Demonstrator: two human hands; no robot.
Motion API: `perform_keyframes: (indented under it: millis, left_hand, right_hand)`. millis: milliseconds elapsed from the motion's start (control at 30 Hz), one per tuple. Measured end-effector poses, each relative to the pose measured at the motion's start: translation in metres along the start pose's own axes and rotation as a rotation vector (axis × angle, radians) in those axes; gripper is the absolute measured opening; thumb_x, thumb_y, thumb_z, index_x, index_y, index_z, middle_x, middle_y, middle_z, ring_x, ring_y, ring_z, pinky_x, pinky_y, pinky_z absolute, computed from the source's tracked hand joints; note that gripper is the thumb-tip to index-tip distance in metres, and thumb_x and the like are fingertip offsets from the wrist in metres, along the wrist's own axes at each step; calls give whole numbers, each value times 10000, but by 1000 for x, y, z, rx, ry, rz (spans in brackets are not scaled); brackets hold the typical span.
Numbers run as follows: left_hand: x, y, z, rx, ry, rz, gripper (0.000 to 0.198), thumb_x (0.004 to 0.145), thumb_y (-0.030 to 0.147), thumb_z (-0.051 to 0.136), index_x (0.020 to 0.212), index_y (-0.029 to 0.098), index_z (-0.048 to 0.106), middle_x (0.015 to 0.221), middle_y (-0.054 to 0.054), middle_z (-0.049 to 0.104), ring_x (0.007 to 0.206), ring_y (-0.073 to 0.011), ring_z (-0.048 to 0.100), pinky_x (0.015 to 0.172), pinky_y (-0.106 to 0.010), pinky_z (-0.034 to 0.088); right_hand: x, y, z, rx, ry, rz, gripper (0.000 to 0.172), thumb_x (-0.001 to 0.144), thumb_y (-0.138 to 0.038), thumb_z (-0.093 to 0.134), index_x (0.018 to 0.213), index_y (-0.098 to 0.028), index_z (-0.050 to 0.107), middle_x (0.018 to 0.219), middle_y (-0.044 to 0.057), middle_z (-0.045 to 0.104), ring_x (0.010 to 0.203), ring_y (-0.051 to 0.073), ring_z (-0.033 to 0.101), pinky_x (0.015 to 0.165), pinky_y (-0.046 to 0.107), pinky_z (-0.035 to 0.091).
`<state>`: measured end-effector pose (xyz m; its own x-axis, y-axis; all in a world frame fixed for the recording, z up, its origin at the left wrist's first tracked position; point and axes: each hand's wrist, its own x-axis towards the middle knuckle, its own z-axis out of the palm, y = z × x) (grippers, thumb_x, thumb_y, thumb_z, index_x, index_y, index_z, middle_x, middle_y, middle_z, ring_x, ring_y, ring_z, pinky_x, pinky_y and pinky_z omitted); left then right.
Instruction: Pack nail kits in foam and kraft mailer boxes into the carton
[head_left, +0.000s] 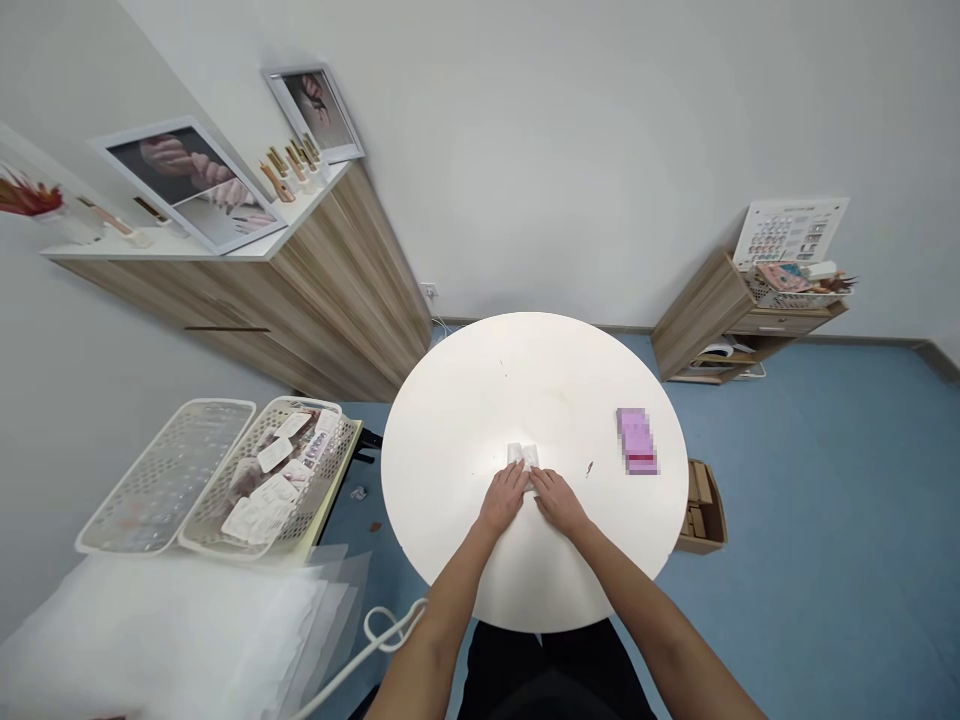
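Being held down on the round white table (540,380): a folded white packet (524,458)
It is gripped narrowly by the left hand (502,498) and right hand (556,500), their fingers closed over it, near the table's front edge; a pixelated pink box (637,441) lies well off to the side.

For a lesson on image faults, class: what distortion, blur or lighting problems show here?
In the head view, the wide lens bends the cabinet and stretches the arms; the pink box is pixelated; the white table looks almost blown out under soft, even light.
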<state>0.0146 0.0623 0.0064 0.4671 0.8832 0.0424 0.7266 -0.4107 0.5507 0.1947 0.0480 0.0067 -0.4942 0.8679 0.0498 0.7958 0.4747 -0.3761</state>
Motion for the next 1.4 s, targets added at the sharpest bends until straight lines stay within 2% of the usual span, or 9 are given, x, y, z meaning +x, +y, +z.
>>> perform_keyframes:
  millis: [267, 400, 500, 667, 767, 900, 1000, 1167, 1400]
  left_hand:
    - [18, -3, -29, -180, -78, -27, 477, 715, 124, 636, 1173, 255, 605, 1353, -98, 578, 1295, -273, 502, 1084, -436, 405]
    - [34, -3, -48, -424, 66, -115, 393, 695, 219, 701, 1082, 282, 663, 1220, -72, 642, 1053, -256, 648, 963, -384, 497]
    - [47, 1, -54, -508, 167, -263, 375, 789, 296, 625, 1164, 289, 637, 1181, -59, 629, 1003, -225, 653, 932, -356, 508]
    - [52, 9, -36, -256, 300, -267, 510, 903, 262, 459, 1412, 235, 429, 1462, -109, 431, 1361, -253, 402, 1134, -449, 322]
    - [43, 12, -17, -110, 206, -197, 560, 901, 257, 468, 1453, 230, 378, 1540, -102, 353, 1420, -282, 314, 1187, -515, 190]
    - [35, 14, 5, 48, 113, -143, 604, 922, 255, 423, 1507, 235, 274, 1589, -92, 257, 1455, -291, 241, 1184, -550, 151]
    - [37, 15, 15, 102, 131, -154, 622, 932, 261, 408, 1525, 244, 223, 1594, -96, 237, 1466, -300, 208, 1178, -590, 110]
    - [45, 19, 16, 109, 149, -189, 614, 920, 284, 439, 1510, 274, 269, 1578, -89, 285, 1454, -305, 244, 1177, -605, 83]
    - [56, 26, 10, 42, 152, -250, 559, 858, 269, 525, 1408, 300, 433, 1532, -76, 384, 1416, -315, 329, 1176, -602, 96]
  right_hand:
    - [25, 2, -15, -54, -55, 2, 324, 875, -75, 421, 1134, -160, 595, 1079, 102, 628, 973, 242, 517, 836, 365, 478]
    - [45, 18, -37, 34, -94, -14, 288, 916, -171, 462, 1180, -203, 573, 1111, 78, 634, 1028, 225, 517, 805, 316, 474]
    - [69, 33, -49, 116, -117, 60, 228, 963, -260, 441, 1123, -217, 597, 1028, 65, 647, 982, 204, 545, 783, 295, 464]
    - [106, 55, -47, 313, -88, 227, 231, 957, -307, 442, 934, -193, 642, 928, 50, 620, 842, 167, 573, 752, 268, 447]
    - [118, 65, -38, 429, -62, 366, 269, 924, -340, 453, 776, -204, 631, 820, 17, 621, 758, 156, 567, 699, 256, 431]
    - [123, 75, -26, 494, -34, 432, 357, 903, -400, 419, 659, -209, 595, 700, -2, 616, 694, 161, 560, 651, 257, 417]
    - [122, 78, -19, 534, 23, 484, 337, 882, -428, 433, 696, -210, 610, 736, 16, 645, 708, 173, 583, 657, 270, 439]
    - [116, 74, -13, 494, 210, 585, 275, 860, -453, 477, 814, -217, 611, 868, 43, 638, 742, 187, 599, 684, 308, 481]
    - [96, 63, -24, 371, 285, 436, 347, 948, -392, 334, 1042, -205, 612, 1075, 106, 581, 1048, 259, 531, 878, 383, 447]
